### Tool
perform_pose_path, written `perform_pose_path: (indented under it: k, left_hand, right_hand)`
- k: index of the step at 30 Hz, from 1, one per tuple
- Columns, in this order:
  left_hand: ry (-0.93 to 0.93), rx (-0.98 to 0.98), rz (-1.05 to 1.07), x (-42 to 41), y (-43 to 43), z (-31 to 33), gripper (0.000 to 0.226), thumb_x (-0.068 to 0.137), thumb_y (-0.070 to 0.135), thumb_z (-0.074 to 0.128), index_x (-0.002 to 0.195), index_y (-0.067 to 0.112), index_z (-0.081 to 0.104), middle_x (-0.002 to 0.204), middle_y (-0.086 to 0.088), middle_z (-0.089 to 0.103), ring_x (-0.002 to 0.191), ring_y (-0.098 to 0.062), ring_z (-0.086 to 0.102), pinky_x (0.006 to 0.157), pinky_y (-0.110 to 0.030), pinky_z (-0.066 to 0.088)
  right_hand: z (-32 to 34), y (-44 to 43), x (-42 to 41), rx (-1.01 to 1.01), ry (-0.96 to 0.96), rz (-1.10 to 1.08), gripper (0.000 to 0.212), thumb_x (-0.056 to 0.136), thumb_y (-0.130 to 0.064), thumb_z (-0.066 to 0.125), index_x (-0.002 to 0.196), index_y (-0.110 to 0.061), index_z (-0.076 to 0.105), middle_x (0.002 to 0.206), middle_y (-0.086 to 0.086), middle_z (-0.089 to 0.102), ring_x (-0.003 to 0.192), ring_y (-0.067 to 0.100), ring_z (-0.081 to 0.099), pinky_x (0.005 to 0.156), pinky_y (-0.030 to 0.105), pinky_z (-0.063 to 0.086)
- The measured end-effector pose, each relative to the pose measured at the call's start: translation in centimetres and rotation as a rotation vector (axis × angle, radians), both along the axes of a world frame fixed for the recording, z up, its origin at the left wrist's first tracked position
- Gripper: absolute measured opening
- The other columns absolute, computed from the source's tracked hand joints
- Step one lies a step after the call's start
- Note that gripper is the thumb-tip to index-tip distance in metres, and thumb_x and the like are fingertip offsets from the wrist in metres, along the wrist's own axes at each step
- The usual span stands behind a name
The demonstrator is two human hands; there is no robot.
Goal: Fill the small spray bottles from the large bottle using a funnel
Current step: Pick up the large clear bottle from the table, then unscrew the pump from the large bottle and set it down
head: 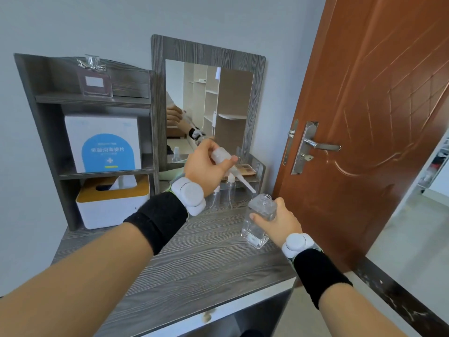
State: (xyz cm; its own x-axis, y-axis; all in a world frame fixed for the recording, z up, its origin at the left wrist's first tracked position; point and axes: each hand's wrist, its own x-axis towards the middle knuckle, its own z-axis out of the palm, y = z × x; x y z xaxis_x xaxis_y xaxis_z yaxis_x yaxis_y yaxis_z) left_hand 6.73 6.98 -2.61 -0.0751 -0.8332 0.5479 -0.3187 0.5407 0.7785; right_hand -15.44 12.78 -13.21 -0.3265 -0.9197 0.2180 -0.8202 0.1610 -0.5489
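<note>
Over the bench (194,251), my left grip (206,167) pinches a pump top (221,154), its tube hanging above the open large bottle (258,221) that my right grip (279,223) clasps, tilted, near the small spray bottles (229,192); more lean could slop liquid out.

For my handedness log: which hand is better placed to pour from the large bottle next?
Probably the right hand: it grips the open large bottle. The left hand is occupied holding the pump head with its tube.
</note>
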Motion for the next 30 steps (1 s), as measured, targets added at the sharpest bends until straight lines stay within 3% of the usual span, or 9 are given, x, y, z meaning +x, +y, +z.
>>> perform_pose_path:
  k: [6, 10, 14, 15, 18, 22, 26, 30]
  left_hand:
    - [0.142, 0.247, 0.048, 3.5, -0.3, -3.8, 0.035, 0.081, 0.038, 0.078, 0.097, 0.013, 0.059, 0.095, -0.008, 0.067, 0.083, -0.024, 0.063, 0.078, -0.037, 0.052]
    - [0.175, 0.518, 0.053, 5.6, 0.0, -8.1, 0.027, 0.081, 0.029, 0.08, 0.093, 0.015, 0.06, 0.094, -0.012, 0.07, 0.075, -0.023, 0.064, 0.079, -0.04, 0.058]
    - [0.093, 0.634, 0.055, 6.9, 0.5, -11.6, 0.027, 0.086, 0.026, 0.076, 0.104, 0.014, 0.06, 0.093, -0.012, 0.069, 0.066, -0.017, 0.064, 0.067, -0.034, 0.06]
    - [0.072, 0.65, 0.041, 7.2, 0.6, -12.4, 0.025, 0.086, 0.027, 0.076, 0.101, 0.015, 0.06, 0.093, -0.013, 0.07, 0.066, -0.018, 0.065, 0.07, -0.038, 0.061]
    - [-0.072, 0.647, 0.053, 7.7, 0.8, -13.8, 0.026, 0.083, 0.035, 0.075, 0.093, 0.016, 0.061, 0.089, -0.016, 0.072, 0.071, -0.024, 0.066, 0.081, -0.046, 0.057]
    - [-0.439, 0.578, 0.124, 7.9, 1.2, -14.0, 0.034, 0.09, 0.045, 0.061, 0.093, 0.011, 0.059, 0.091, -0.01, 0.068, 0.086, -0.026, 0.065, 0.077, -0.037, 0.05]
    - [-0.766, 0.383, 0.132, 7.5, 1.3, -14.1, 0.028, 0.099, 0.04, 0.049, 0.1, 0.014, 0.06, 0.106, -0.009, 0.061, 0.094, -0.025, 0.059, 0.081, -0.037, 0.05]
    - [-0.866, 0.303, 0.142, 7.3, 1.1, -14.1, 0.038, 0.097, 0.049, 0.047, 0.114, 0.018, 0.059, 0.116, -0.003, 0.054, 0.098, -0.022, 0.057, 0.078, -0.033, 0.047]
  right_hand:
    - [-0.1, 0.0, 0.1, -0.02, 0.025, -0.027, 0.067, 0.072, -0.077, 0.064, 0.103, -0.023, 0.038, 0.085, -0.007, 0.061, 0.072, 0.019, 0.062, 0.064, 0.035, 0.051]
    - [-0.5, 0.1, 0.3, -0.031, 0.013, -0.032, 0.066, 0.075, -0.073, 0.066, 0.105, -0.021, 0.037, 0.083, -0.007, 0.06, 0.071, 0.021, 0.061, 0.064, 0.036, 0.052]
    - [-0.5, 0.1, 0.3, -0.035, 0.007, -0.035, 0.067, 0.075, -0.073, 0.066, 0.107, -0.021, 0.037, 0.086, -0.004, 0.061, 0.074, 0.024, 0.062, 0.068, 0.04, 0.054]
    - [-0.5, 0.0, 0.3, -0.036, 0.009, -0.037, 0.068, 0.075, -0.074, 0.065, 0.107, -0.021, 0.037, 0.087, -0.004, 0.062, 0.074, 0.024, 0.062, 0.068, 0.04, 0.055]
    - [-0.6, -0.1, 0.3, -0.038, 0.009, -0.039, 0.069, 0.074, -0.075, 0.064, 0.108, -0.021, 0.038, 0.088, -0.004, 0.063, 0.074, 0.024, 0.063, 0.069, 0.042, 0.055]
    - [-0.5, 0.0, 0.4, -0.039, 0.016, -0.037, 0.068, 0.076, -0.073, 0.065, 0.109, -0.021, 0.038, 0.085, -0.004, 0.062, 0.072, 0.022, 0.062, 0.068, 0.041, 0.055]
    - [-0.6, -0.2, 0.4, -0.037, 0.021, -0.041, 0.07, 0.076, -0.074, 0.064, 0.111, -0.02, 0.038, 0.088, -0.003, 0.063, 0.075, 0.025, 0.064, 0.069, 0.042, 0.057]
    - [-0.7, -0.3, 0.3, -0.033, 0.027, -0.043, 0.069, 0.077, -0.073, 0.064, 0.112, -0.019, 0.038, 0.087, -0.002, 0.063, 0.074, 0.024, 0.062, 0.067, 0.039, 0.055]
